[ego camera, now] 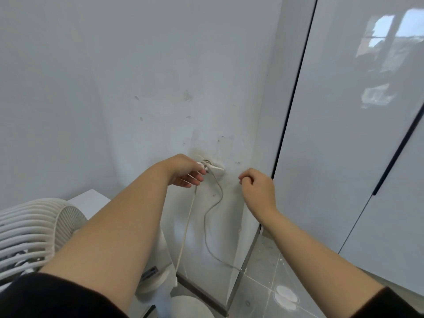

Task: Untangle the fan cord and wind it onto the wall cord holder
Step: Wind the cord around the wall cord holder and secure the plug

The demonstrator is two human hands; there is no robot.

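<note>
Right now the left hand [183, 172] is up at the wall cord holder [212, 168], fingers loosely curled, half open, with the white fan cord [187, 226] running through them; fingertips [202, 172] touch the holder's front edge. Right hand [257, 188] hangs near the holder on its other side, apart from it, fingers curled into a loose fist, nothing visibly gripped. Both forearms bare, black sleeves at the bottom corners.

Holder is a small white hook-type mount stuck on the white wall [137, 88], low down. Some cord looks looped round its neck, number of turns not clear. One strand drops fairly straight from the left hand toward the floor beside the fan; a second strand hangs from the holder in a slack wavy curve and runs down to the skirting at the wall corner.

Fan [34, 232] is white, ribbed grille at lower left, round base [192, 306] on the floor below the left arm. Floor [270, 283] is grey tile with pale smears. Glossy white cabinet doors [355, 134] with dark gaps fill the right side, reflecting a window. Wall shows scuffs and marks above the holder.
</note>
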